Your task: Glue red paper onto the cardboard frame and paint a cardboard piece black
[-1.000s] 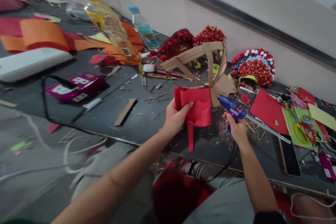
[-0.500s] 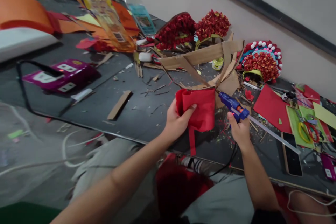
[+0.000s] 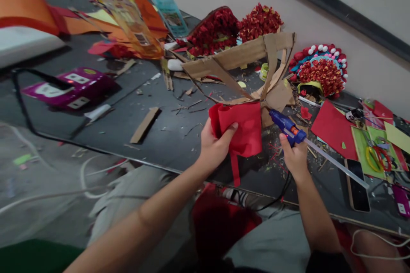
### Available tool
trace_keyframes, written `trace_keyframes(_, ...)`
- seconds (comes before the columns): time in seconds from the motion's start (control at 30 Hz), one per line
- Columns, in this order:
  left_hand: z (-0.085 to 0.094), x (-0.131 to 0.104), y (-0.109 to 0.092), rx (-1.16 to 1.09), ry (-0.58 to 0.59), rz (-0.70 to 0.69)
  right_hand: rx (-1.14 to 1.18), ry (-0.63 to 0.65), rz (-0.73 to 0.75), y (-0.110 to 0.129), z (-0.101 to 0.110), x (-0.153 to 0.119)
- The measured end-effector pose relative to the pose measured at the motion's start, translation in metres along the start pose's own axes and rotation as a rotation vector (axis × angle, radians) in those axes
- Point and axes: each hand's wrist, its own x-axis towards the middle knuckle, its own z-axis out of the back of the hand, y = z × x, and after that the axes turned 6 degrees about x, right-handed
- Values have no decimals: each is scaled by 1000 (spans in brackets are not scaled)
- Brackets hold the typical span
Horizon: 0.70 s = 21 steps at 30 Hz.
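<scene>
My left hand (image 3: 215, 147) is closed on a folded piece of red fabric or paper (image 3: 246, 130), thumb on its front face. A narrow red strip (image 3: 235, 169) hangs below it. Along the top, the red piece meets the lower edge of a cardboard frame (image 3: 238, 57) built of bent strips; whether the hand also grips the frame is hidden. In my right hand (image 3: 295, 158) is a blue hot glue gun (image 3: 285, 126), held by its handle with a long glue stick (image 3: 336, 163) out of its back. Its nozzle points toward the frame's lower corner, a small gap apart.
A purple power strip (image 3: 75, 87) and a cardboard strip (image 3: 145, 126) lie left. Bottles (image 3: 168, 8) and red-petalled pieces (image 3: 261, 23) stand behind. At right are red paper (image 3: 333, 130), scissors (image 3: 373, 158) and a phone (image 3: 358, 187). Scraps litter the dark table (image 3: 173, 136).
The cardboard frame has tilted and shifted slightly left and up with the red piece and my left hand. The glue gun's nozzle is a little farther from the frame. Both grips stay the same.
</scene>
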Motion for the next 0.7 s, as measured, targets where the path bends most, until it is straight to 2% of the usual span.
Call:
trace_keyframes(0.07, 0, 0, -1, -8, -4, 2, -37, -49, 0, -1, 0, 0)
trace_keyframes(0.23, 0, 3, 6, -28, -41, -37, -30, 86, 71, -5, -1, 0)
trace_keyframes(0.37, 1, 7, 13, -78, -62, -51, -77, 21, 106, -6, -1, 0)
trace_keyframes(0.5, 3, 8, 13, -86, -76, -54, -96, 121, 117, -8, 0, 0)
trace_keyframes(0.53, 3, 8, 14, -86, -82, -49, -110, 103, 109, -9, 0, 0)
trace_keyframes(0.63, 4, 9, 15, -92, -96, -35, -158, -57, 87, -11, 1, 2)
trace_keyframes(0.7, 4, 10, 16, -93, -105, -40, -150, -96, 89, -12, 2, 2)
